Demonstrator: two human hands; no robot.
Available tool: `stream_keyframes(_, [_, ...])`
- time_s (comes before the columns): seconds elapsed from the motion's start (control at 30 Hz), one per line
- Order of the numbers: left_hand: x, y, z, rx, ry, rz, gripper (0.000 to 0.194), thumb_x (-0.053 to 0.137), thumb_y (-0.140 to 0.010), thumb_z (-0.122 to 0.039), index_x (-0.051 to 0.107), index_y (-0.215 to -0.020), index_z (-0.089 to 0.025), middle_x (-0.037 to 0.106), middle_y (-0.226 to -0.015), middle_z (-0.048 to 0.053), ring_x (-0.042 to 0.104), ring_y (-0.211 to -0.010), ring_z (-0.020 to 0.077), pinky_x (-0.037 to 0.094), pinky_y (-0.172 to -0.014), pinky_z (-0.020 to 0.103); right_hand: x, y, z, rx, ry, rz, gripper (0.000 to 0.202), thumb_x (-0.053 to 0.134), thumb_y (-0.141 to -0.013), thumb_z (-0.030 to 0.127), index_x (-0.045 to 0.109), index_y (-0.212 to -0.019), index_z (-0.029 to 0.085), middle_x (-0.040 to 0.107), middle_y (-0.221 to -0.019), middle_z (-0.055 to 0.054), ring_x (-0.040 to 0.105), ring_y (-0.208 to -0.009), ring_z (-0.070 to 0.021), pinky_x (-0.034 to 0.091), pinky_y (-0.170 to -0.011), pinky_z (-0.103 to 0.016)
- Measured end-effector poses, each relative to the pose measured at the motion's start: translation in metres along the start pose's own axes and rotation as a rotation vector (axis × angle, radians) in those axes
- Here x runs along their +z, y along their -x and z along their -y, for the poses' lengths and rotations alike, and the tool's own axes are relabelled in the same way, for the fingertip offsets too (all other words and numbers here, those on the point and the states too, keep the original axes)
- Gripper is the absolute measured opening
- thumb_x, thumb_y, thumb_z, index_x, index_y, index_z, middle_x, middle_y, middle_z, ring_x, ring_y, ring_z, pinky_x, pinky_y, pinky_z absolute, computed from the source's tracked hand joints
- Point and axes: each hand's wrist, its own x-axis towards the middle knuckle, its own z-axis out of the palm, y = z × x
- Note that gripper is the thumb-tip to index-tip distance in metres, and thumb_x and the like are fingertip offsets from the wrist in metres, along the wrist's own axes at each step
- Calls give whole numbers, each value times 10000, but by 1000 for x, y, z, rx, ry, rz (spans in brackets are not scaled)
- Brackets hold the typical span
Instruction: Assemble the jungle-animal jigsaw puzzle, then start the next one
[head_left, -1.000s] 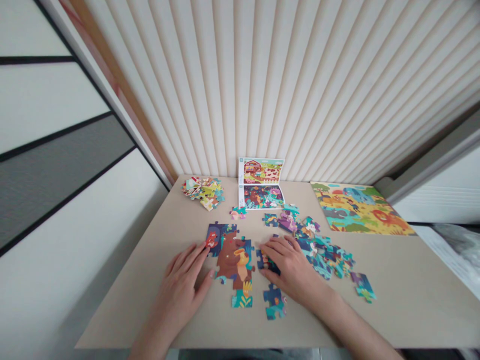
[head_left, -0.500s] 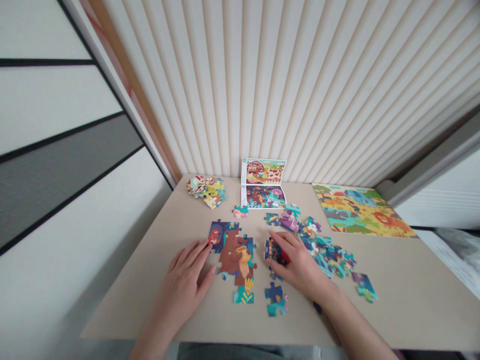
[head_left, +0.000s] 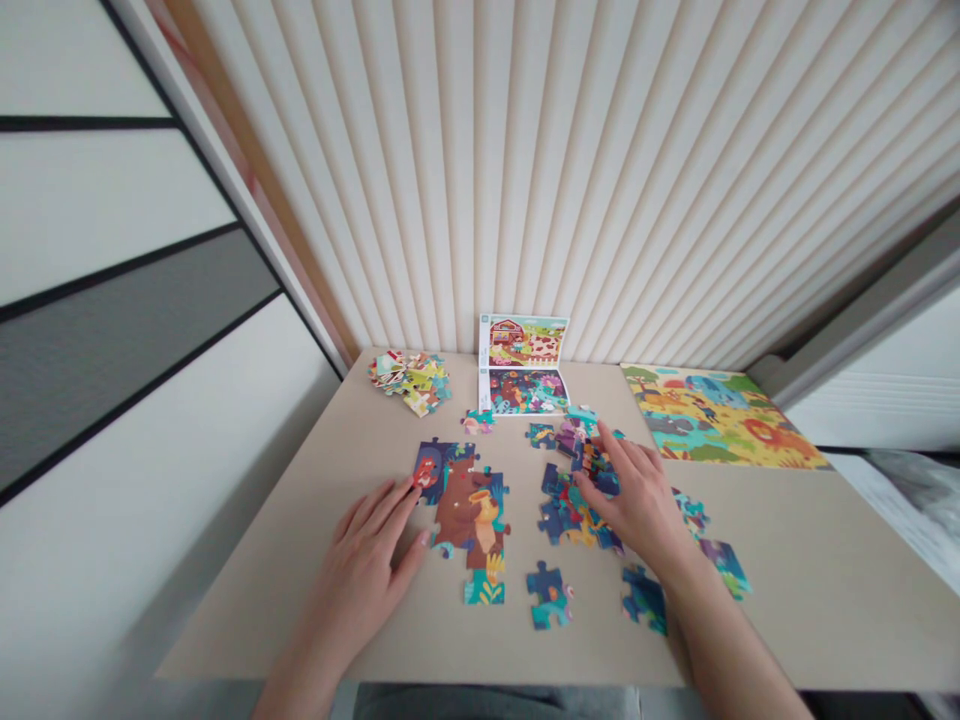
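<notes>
My left hand (head_left: 369, 575) lies flat with its fingers spread, its fingertips at the left edge of a joined puzzle section (head_left: 465, 515) showing a brown bear. My right hand (head_left: 637, 500) is over a loose heap, thumb and forefinger on opposite sides of a dark puzzle piece (head_left: 594, 458) with orange marks. Its palm and other fingers hide part of the heap. Several dark blue and yellow puzzle pieces (head_left: 574, 522) lie just under the thumb. Nearer me are a blue-and-teal puzzle piece (head_left: 549, 595) and a dark blue piece (head_left: 643, 600) beside the right wrist.
At the back stands a folded picture card (head_left: 527, 392) with two printed scenes. A pile of lighter puzzle pieces (head_left: 409, 380) is at the back left. A finished animal puzzle (head_left: 720, 418) lies at the right. Behind the table (head_left: 315, 470) rises a pleated partition (head_left: 487, 180).
My right hand has moved away and to the right, uncovering dark pieces beside the bear section. The dark blue piece by my right wrist now shows. My left hand stays in place.
</notes>
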Motion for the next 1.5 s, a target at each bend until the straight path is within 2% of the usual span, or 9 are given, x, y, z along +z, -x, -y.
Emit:
stream_keyframes(0.13, [0, 0, 0, -7, -2, 4, 593, 582, -1033, -384, 447, -1592, -240, 575, -1564, 111, 535, -1435, 327, 436, -1180, 533, 5, -5, 22, -86, -61, 112, 742, 615, -1023, 413, 312, -1668, 206, 695, -1343, -151, 660, -1225, -317, 466, -1089, -507])
stream_keyframes(0.27, [0, 1, 0, -11, 4, 11, 615, 566, -1043, -375, 402, -1617, -228, 582, -1558, 112, 528, -1448, 315, 431, -1192, 524, 17, -16, 47, -149, -118, 208, 630, 615, -1031, 382, 433, -1607, 203, 687, -1379, -157, 648, -1261, -310, 462, -1108, -516])
stream_keyframes(0.33, [0, 1, 0, -5, -3, 15, 587, 564, -1044, -371, 433, -1600, -235, 580, -1560, 107, 530, -1448, 314, 432, -1192, 529, 22, -19, 52, -169, -142, 242, 591, 623, -1027, 365, 479, -1581, 217, 692, -1376, -150, 650, -1260, -308, 478, -1101, -518])
stream_keyframes(0.5, [-1, 0, 0, 14, -14, -1, 519, 574, -1034, -389, 532, -1533, -254, 592, -1549, 103, 557, -1423, 316, 448, -1184, 523, 25, -16, 48, -144, -195, 246, 467, 604, -1032, 309, 583, -1496, 262, 707, -1352, -116, 649, -1260, -289, 491, -1106, -518])
stream_keyframes(0.77, [1, 2, 1, 9, -21, 14, 528, 578, -1035, -381, 513, -1543, -250, 551, -1591, 92, 523, -1454, 320, 442, -1192, 528, 26, -13, 46, -109, -260, 260, 361, 588, -1040, 287, 650, -1392, 239, 709, -1332, -108, 640, -1263, -276, 498, -1110, -495])
stream_keyframes(1.0, [-1, 3, 0, -8, -7, 30, 566, 567, -1044, -376, 459, -1586, -252, 516, -1619, 92, 494, -1476, 316, 440, -1193, 530, 31, -11, 42, -99, -253, 258, 360, 596, -1030, 290, 663, -1382, 257, 715, -1334, -108, 650, -1260, -279, 512, -1099, -507])
stream_keyframes(1.27, [-13, -5, -13, 205, 53, 111, 504, 579, -1039, -319, 536, -1540, -288, 595, -1536, 56, 548, -1406, 264, 424, -1220, 493, 34, -10, 40, -82, -274, 268, 344, 597, -1035, 286, 664, -1370, 244, 702, -1347, -111, 636, -1268, -284, 500, -1111, -502])
stream_keyframes(1.4, [-14, -8, -15, 246, 22, 157, 522, 589, -1036, -338, 531, -1554, -307, 532, -1605, 29, 517, -1444, 276, 448, -1210, 503, 35, -10, 40, -80, -272, 272, 337, 615, -1028, 285, 664, -1359, 242, 701, -1348, -107, 638, -1259, -288, 502, -1106, -509])
stream_keyframes(1.5, [-12, -7, -14, 249, 18, 168, 508, 590, -1035, -334, 549, -1541, -317, 541, -1602, 11, 531, -1436, 271, 442, -1220, 516, 35, -10, 40, -85, -274, 271, 338, 615, -1027, 280, 661, -1360, 245, 701, -1350, -107, 637, -1259, -295, 504, -1105, -520])
